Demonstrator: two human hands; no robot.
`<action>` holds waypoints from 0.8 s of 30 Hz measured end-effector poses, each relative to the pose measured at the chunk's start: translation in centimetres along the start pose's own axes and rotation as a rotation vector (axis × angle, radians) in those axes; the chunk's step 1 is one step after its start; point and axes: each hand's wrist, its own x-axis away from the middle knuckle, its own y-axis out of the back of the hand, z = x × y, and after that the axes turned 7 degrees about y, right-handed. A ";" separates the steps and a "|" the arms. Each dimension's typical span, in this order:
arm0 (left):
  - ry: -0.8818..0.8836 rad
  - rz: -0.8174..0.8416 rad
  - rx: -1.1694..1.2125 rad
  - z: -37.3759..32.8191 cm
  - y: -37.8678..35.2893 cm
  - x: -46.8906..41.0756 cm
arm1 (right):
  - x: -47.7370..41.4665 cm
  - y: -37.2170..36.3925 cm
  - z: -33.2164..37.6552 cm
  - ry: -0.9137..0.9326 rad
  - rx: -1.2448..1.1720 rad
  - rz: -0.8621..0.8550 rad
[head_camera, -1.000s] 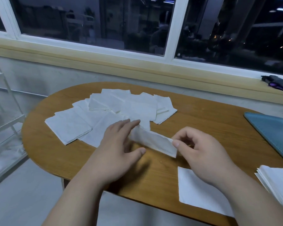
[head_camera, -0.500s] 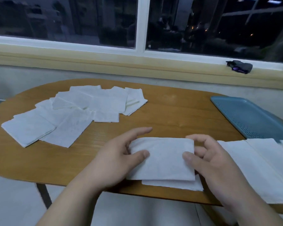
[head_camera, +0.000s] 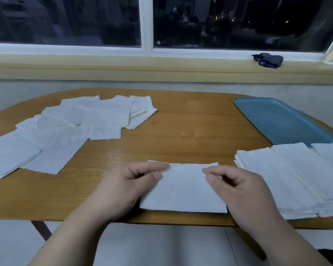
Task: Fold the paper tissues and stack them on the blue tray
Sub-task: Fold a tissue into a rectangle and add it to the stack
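Folded tissue (head_camera: pixel 183 191) lies flat at the near edge of the table (head_camera: pixel 190 127), between both hands. Left hand (head_camera: pixel 127 187): fingers curled, thumb and forefinger pinching the tissue's far left corner. Right hand (head_camera: pixel 244 194): same pose, pinching the far right corner. Near edge of the tissue sits on the table.

Tray (head_camera: pixel 283 121): far right of the table, apart from the hands. Stack (head_camera: pixel 277 179) of white tissues just right of the right hand, its far edge at the tray's near end. Loose tissues (head_camera: pixel 65 131) spread overlapping on the left. Dark object (head_camera: pixel 268 59) on the sill (head_camera: pixel 123 64).
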 end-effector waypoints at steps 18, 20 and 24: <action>0.048 0.024 -0.372 0.9 0.4 -1.2 | -0.8 -0.8 -2.3 0.014 0.294 0.127; 0.044 0.028 -0.409 1.1 0.3 -1.3 | -0.9 -0.8 -2.7 0.040 0.350 0.125; 0.008 0.018 -0.490 1.7 0.1 -1.6 | -1.0 -1.1 -3.1 0.099 0.463 0.145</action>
